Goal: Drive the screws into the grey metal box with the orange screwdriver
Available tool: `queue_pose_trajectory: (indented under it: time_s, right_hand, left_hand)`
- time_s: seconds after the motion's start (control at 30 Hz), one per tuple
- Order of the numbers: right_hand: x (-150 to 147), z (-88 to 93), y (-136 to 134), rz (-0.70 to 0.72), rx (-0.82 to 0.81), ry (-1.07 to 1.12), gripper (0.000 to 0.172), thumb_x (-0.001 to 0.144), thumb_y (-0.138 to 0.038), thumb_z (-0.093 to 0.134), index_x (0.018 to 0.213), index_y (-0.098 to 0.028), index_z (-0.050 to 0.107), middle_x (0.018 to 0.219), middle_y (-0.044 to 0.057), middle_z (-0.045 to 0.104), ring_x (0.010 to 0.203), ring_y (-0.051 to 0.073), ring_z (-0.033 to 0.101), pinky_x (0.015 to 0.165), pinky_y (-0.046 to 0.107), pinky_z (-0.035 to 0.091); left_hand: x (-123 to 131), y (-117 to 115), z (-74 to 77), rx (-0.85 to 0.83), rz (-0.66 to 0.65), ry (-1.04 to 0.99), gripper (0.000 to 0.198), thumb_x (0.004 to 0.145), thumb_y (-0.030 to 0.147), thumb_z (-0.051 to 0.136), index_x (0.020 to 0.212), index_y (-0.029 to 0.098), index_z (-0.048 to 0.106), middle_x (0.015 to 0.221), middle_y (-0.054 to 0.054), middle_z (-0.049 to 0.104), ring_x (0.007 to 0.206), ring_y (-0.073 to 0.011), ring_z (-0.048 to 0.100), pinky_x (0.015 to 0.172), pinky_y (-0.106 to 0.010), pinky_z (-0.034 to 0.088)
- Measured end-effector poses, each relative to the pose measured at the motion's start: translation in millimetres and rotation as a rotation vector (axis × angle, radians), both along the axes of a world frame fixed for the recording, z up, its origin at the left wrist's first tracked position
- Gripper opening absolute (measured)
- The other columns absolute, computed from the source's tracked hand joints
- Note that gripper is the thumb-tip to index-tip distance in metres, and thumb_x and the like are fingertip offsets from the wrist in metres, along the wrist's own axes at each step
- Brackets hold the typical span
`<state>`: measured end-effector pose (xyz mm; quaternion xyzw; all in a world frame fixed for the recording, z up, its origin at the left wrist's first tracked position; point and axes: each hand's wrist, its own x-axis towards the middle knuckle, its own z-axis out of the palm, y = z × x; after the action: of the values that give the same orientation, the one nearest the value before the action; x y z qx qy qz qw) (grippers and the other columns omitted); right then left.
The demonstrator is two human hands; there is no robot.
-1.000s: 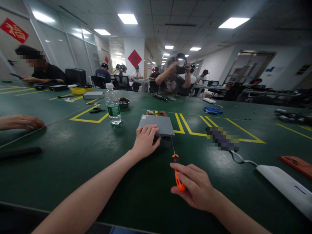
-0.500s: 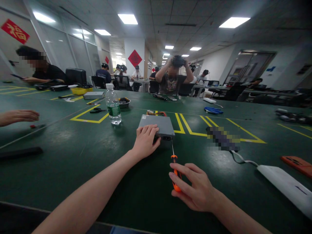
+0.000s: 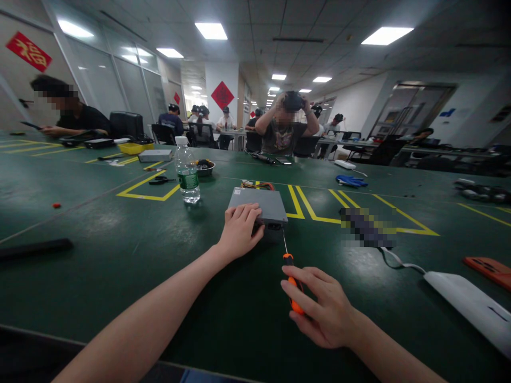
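A grey metal box (image 3: 261,205), flat and rectangular, lies on a dark green table (image 3: 120,239) straight ahead of the person, its far right edge just beside yellow tape lines (image 3: 307,205). A bundle of coloured wires (image 3: 257,185) shows at its far side.

The left hand (image 3: 239,231) rests on the box's near left corner. Its fingers lie close together on the lid and the thumb presses against the near face, so the hand clasps that corner.

Nearer the person and a little to the right, the right hand (image 3: 323,311) is curled around the orange handle of a screwdriver (image 3: 288,260). The fingers wrap over the handle and the thumb closes on it from the left. The thin shaft slants away from the hand to the box's near right corner. Whether the tip touches the box cannot be told.

To the left of the box stands a clear water bottle (image 3: 187,171) with a green label. Behind it are a small dark bowl (image 3: 205,167) and black scissors (image 3: 162,180). A black bar (image 3: 35,249) lies at the far left.

To the right lie a blue glove (image 3: 349,181), a long white device (image 3: 467,303) with a cable, and a flat orange object (image 3: 489,266).

Across the table a seated person (image 3: 287,125) has both hands raised to their head. Other people sit at tables farther back.
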<state>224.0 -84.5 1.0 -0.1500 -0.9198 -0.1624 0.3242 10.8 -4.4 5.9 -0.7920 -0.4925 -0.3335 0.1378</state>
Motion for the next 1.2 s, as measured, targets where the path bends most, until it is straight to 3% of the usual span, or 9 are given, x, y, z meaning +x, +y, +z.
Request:
queue_pose_trajectory:
  time_s: [0.23,0.37,0.73,1.0,1.2]
  right_hand:
    - [-1.8,-1.0,-1.7,-0.017,0.038,0.051,0.022,0.084,-0.028,0.051,0.101,-0.013,0.051,0.105,0.018,0.06,0.087,0.019,0.06,0.063,0.03,0.048]
    - [-2.6,-4.7,0.1,0.006,0.017,0.083,0.027,0.082,-0.031,0.056,0.1,-0.012,0.048,0.103,0.018,0.062,0.085,0.018,0.061,0.067,0.03,0.051]
    - [-1.9,3.1,-1.5,-0.039,0.052,-0.03,0.027,0.087,-0.029,0.046,0.108,-0.013,0.054,0.107,0.017,0.06,0.091,0.02,0.06,0.067,0.031,0.048]
    - [2.0,-7.5,2.6,0.013,-0.075,0.113,0.035,0.086,-0.039,0.049,0.106,-0.01,0.045,0.103,0.018,0.058,0.091,0.019,0.059,0.071,0.031,0.052]
    - [3.3,-4.0,1.9,0.012,-0.072,0.02,0.033,0.086,-0.027,0.043,0.114,-0.01,0.044,0.109,0.018,0.053,0.096,0.022,0.056,0.07,0.035,0.051]
  left_hand:
    - [-0.5,0.2,0.4,-0.001,-0.002,0.002,0.029,0.082,0.031,0.049,0.11,0.021,0.05,0.125,-0.006,0.052,0.114,-0.0234,0.044,0.093,-0.042,0.028]
    - [-0.3,0.2,0.3,0.003,-0.002,0.004,0.029,0.082,0.031,0.048,0.109,0.021,0.05,0.125,-0.006,0.052,0.115,-0.0235,0.044,0.093,-0.042,0.028]
    - [0.4,1.1,-0.8,-0.003,0.002,-0.002,0.029,0.082,0.03,0.049,0.109,0.022,0.05,0.124,-0.006,0.053,0.114,-0.0237,0.044,0.093,-0.042,0.028]
    - [-0.4,1.5,-1.9,0.0,0.001,0.003,0.028,0.082,0.03,0.049,0.109,0.021,0.049,0.125,-0.006,0.052,0.115,-0.0234,0.043,0.094,-0.041,0.027]
    - [0.0,0.5,-0.2,-0.003,0.0,0.007,0.028,0.083,0.031,0.047,0.109,0.021,0.049,0.125,-0.006,0.052,0.115,-0.0234,0.044,0.093,-0.041,0.027]
